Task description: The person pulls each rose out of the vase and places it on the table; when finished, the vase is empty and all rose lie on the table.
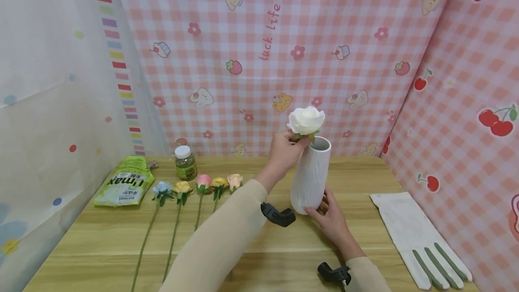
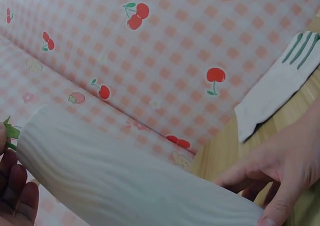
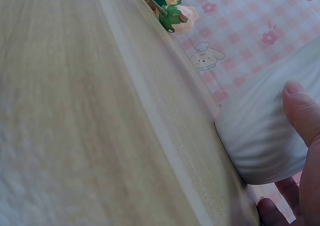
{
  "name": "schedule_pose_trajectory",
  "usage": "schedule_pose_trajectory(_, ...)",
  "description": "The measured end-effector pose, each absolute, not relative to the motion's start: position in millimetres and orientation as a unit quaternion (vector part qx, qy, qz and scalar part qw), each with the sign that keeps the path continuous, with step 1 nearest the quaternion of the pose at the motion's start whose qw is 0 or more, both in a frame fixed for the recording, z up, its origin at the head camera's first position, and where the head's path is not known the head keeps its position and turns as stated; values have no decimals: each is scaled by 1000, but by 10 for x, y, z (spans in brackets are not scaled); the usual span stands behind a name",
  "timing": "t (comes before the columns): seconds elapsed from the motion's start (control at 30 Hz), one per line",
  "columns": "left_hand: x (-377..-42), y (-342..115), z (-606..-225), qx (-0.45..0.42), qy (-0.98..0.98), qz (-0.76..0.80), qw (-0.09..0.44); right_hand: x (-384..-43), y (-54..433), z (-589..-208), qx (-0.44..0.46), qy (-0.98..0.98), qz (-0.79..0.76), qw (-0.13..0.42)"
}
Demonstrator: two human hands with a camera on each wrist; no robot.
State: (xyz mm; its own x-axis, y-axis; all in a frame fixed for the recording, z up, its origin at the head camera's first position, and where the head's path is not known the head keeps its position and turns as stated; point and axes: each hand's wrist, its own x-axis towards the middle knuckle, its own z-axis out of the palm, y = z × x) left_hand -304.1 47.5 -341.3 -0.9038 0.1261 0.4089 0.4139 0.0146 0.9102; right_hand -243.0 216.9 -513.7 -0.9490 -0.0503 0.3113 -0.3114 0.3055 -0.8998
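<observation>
Two hands work at the white vase [image 1: 310,175], which stands upright on the wooden table [image 1: 251,242] near its middle. The left hand [image 1: 284,150] pinches the white rose [image 1: 306,120] just under the bloom, at the vase mouth's 10 o'clock side. The right hand [image 1: 332,217] curls its fingers around the vase base from 4 o'clock, thumb [image 3: 302,111] pressed on the ribbed wall.

The white rose's [image 1: 306,120] stem is hidden inside the vase [image 1: 310,177]. The flower stems [image 1: 147,238] run behind the sleeve [image 1: 219,242] or off the bottom edge. The jar's [image 1: 184,163] label is too small to read.
</observation>
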Motion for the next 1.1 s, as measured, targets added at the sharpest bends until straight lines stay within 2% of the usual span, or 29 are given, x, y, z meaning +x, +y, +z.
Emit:
schedule_pose_trajectory(0.4,-2998,432,-3410,-206,-690,-686,103,-2467,2195,-5187,98,-808,570,110)
schedule_pose_trajectory(0.8,-3033,461,-3432,-197,-704,-663,160,-2489,2194,-5207,105,-807,570,116)
schedule_pose_trajectory(1.1,-3008,442,-3302,-222,-662,-698,160,-2483,2205,-5237,105,-810,565,118)
